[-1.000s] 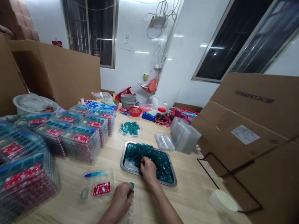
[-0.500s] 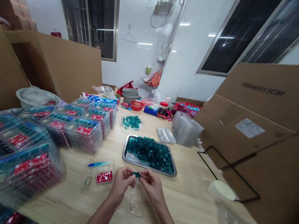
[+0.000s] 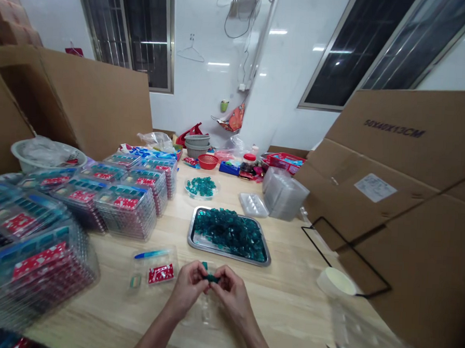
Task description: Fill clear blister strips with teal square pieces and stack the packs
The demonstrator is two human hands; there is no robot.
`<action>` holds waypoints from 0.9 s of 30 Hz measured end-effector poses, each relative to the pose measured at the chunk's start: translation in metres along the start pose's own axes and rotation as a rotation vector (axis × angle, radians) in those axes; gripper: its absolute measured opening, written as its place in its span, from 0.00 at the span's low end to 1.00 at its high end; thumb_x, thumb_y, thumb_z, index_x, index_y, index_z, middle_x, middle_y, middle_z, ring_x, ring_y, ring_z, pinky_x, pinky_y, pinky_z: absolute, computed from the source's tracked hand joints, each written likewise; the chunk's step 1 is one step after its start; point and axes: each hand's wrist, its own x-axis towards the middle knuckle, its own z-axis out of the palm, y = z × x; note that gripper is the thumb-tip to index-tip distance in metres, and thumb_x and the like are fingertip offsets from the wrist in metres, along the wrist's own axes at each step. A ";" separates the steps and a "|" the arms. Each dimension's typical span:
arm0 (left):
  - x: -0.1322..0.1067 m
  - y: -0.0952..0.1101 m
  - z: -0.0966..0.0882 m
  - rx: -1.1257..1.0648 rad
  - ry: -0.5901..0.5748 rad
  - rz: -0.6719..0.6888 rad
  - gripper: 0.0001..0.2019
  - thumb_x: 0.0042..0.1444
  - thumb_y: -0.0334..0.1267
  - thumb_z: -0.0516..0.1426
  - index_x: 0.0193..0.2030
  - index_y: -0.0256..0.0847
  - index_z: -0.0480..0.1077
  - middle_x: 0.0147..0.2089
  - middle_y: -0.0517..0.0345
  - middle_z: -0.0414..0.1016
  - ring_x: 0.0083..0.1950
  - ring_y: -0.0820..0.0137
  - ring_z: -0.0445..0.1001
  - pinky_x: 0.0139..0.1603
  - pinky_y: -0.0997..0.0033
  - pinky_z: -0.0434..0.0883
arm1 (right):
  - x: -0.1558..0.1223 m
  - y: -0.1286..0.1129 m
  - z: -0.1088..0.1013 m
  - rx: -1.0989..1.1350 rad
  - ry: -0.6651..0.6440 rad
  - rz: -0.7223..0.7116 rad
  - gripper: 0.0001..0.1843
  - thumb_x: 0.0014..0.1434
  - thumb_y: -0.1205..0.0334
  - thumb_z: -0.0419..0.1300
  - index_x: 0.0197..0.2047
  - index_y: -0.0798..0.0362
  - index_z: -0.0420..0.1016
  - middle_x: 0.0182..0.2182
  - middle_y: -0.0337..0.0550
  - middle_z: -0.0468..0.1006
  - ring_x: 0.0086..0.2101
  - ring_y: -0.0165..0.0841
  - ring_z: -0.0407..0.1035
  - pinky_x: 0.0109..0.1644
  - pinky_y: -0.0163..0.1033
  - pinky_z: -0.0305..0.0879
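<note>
Left hand (image 3: 189, 283) and right hand (image 3: 232, 293) pinch a small shiny teal piece (image 3: 210, 278).
Both are closed, with the piece between them, over a clear plastic bag (image 3: 205, 313).

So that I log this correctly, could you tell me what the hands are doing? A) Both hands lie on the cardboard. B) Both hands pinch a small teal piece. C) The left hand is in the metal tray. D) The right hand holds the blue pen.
B: the left hand and right hand meet, pinching a small teal piece clear of the metal tray.
</note>
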 end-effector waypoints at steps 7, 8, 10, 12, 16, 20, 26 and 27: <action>-0.004 0.007 -0.003 0.039 -0.092 -0.004 0.09 0.38 0.32 0.63 0.28 0.34 0.69 0.22 0.63 0.68 0.22 0.78 0.64 0.22 0.78 0.63 | -0.004 -0.004 0.000 0.086 0.053 0.019 0.11 0.46 0.58 0.65 0.27 0.54 0.68 0.20 0.33 0.62 0.21 0.26 0.56 0.24 0.31 0.52; -0.005 0.008 -0.004 0.028 -0.111 0.001 0.10 0.38 0.33 0.63 0.29 0.34 0.70 0.22 0.63 0.68 0.23 0.77 0.64 0.23 0.78 0.63 | -0.004 -0.005 -0.001 0.118 0.030 0.039 0.12 0.45 0.56 0.66 0.27 0.55 0.70 0.20 0.33 0.62 0.21 0.26 0.56 0.23 0.31 0.52; -0.006 0.010 -0.005 0.033 -0.146 0.005 0.11 0.40 0.35 0.64 0.30 0.34 0.71 0.23 0.62 0.68 0.23 0.77 0.64 0.22 0.78 0.63 | -0.003 -0.006 -0.002 0.177 -0.033 0.082 0.15 0.44 0.53 0.66 0.28 0.56 0.73 0.18 0.33 0.63 0.19 0.25 0.55 0.21 0.31 0.54; -0.006 0.010 -0.005 0.061 -0.151 0.004 0.10 0.41 0.37 0.63 0.30 0.34 0.70 0.21 0.63 0.67 0.21 0.78 0.62 0.21 0.78 0.60 | -0.002 -0.008 -0.004 0.207 -0.089 0.110 0.16 0.43 0.52 0.67 0.29 0.56 0.75 0.17 0.33 0.64 0.17 0.24 0.54 0.20 0.31 0.55; -0.003 0.009 -0.004 0.015 -0.084 0.085 0.10 0.40 0.35 0.64 0.22 0.36 0.66 0.23 0.63 0.64 0.25 0.78 0.61 0.26 0.78 0.58 | -0.001 -0.011 -0.003 0.211 -0.117 0.120 0.15 0.44 0.53 0.66 0.30 0.57 0.76 0.16 0.33 0.63 0.16 0.23 0.54 0.19 0.30 0.54; 0.001 0.005 -0.003 -0.035 -0.007 0.064 0.10 0.38 0.33 0.64 0.19 0.36 0.65 0.23 0.62 0.66 0.28 0.75 0.63 0.31 0.76 0.59 | 0.000 -0.010 0.002 0.144 -0.041 0.085 0.10 0.46 0.58 0.64 0.28 0.56 0.72 0.19 0.33 0.64 0.18 0.24 0.55 0.19 0.30 0.53; 0.004 0.003 -0.003 -0.199 0.059 -0.019 0.13 0.38 0.36 0.65 0.20 0.37 0.63 0.20 0.63 0.66 0.25 0.76 0.62 0.30 0.75 0.58 | 0.003 -0.016 0.010 0.241 0.031 0.089 0.07 0.46 0.61 0.63 0.27 0.55 0.70 0.17 0.33 0.65 0.17 0.24 0.55 0.20 0.30 0.53; 0.003 0.005 -0.002 -0.248 0.048 -0.038 0.13 0.38 0.38 0.65 0.20 0.37 0.63 0.19 0.64 0.65 0.24 0.76 0.62 0.29 0.75 0.58 | 0.003 -0.017 0.011 0.313 0.030 0.116 0.08 0.45 0.61 0.64 0.26 0.55 0.70 0.17 0.32 0.65 0.17 0.24 0.55 0.21 0.30 0.53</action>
